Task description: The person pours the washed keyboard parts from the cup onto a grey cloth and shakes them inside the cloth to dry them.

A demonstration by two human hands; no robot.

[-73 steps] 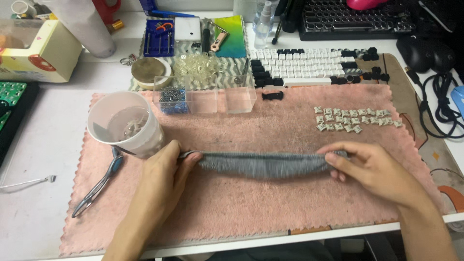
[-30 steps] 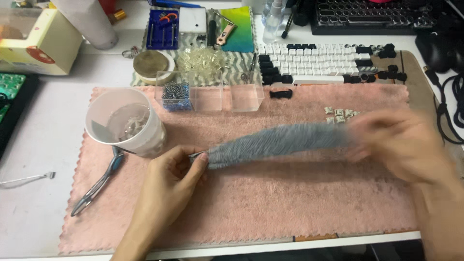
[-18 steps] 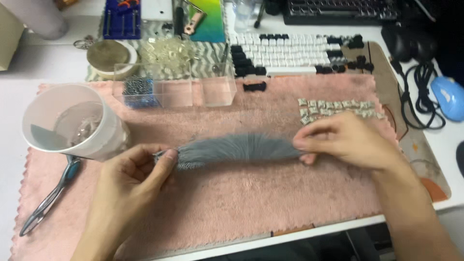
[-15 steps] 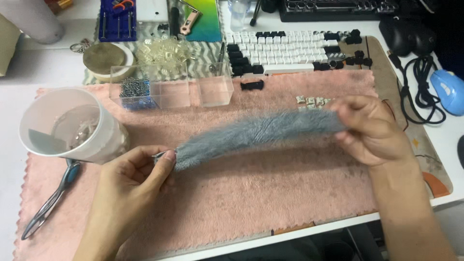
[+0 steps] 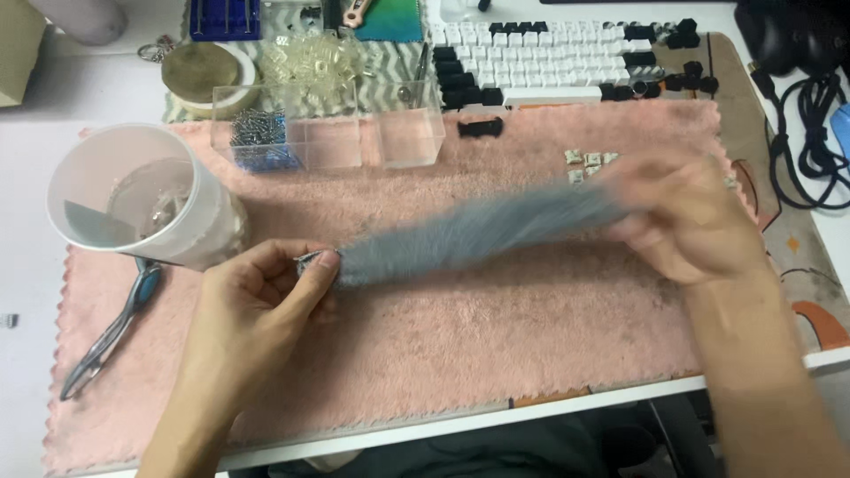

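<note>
Grey fabric strip (image 5: 482, 232) stretches over a pink mat (image 5: 460, 345), its nine o'clock end pinched by the left hand (image 5: 257, 305). Its three o'clock end is gripped by the blurred right hand (image 5: 686, 217); a white cup (image 5: 133, 190) stands at ten o'clock.

Packages only, no signs or screens. At eleven o'clock on the surface a blue flat case (image 5: 223, 18) lies, cut by the top edge. Just right of it, at twelve, a green-to-blue shaded flat pack (image 5: 390, 19) shows its lower part. At the far ten o'clock corner sits the tan edge of a cardboard box (image 5: 19, 53), mostly out of frame.
</note>
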